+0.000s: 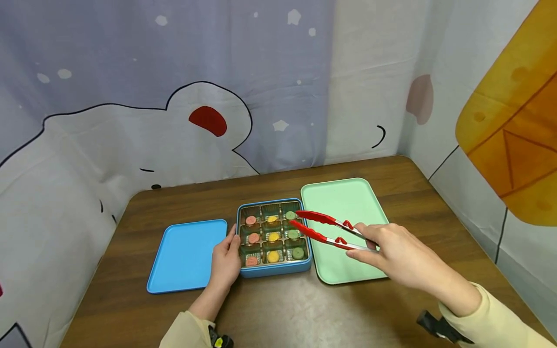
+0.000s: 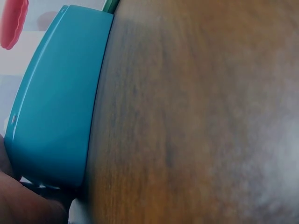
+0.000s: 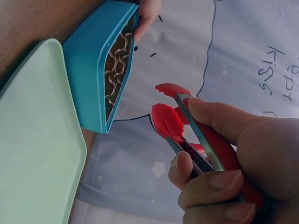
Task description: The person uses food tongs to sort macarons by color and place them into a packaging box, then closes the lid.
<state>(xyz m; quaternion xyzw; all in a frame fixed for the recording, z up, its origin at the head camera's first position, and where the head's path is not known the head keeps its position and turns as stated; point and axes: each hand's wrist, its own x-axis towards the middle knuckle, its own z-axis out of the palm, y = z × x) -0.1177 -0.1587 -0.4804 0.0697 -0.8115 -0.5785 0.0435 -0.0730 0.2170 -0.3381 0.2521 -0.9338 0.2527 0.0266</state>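
Two bare hands are working over the wooden table point(image 1: 270, 309). The right hand point(image 1: 398, 253) is gripping the tongs point(image 1: 319, 217), and their red tips are standing apart. The left hand point(image 1: 227, 261) is resting against the left side of the blue box point(image 1: 276, 270); nobody can tell if its hidden fingers are curling.

Pink, yellow and green round pieces point(image 1: 273, 237) are sitting in the box. The tips are hanging near the two farther green ones. If they are closing crookedly, a piece might be slipping away, or a thin cup wall might be getting pinched. A loose left hold might be letting the box slide. The blue tray point(image 1: 187, 258) and green tray point(image 1: 348, 208) are lying beside the box.

The right wrist view is showing thumb and fingers on opposite tong arms. The left wrist view is showing the box's plain outside; only the head view is showing the pieces. Farthest off, writing point(image 3: 270, 70) is showing on the wall cloth point(image 1: 283, 72) in the right wrist view alone.
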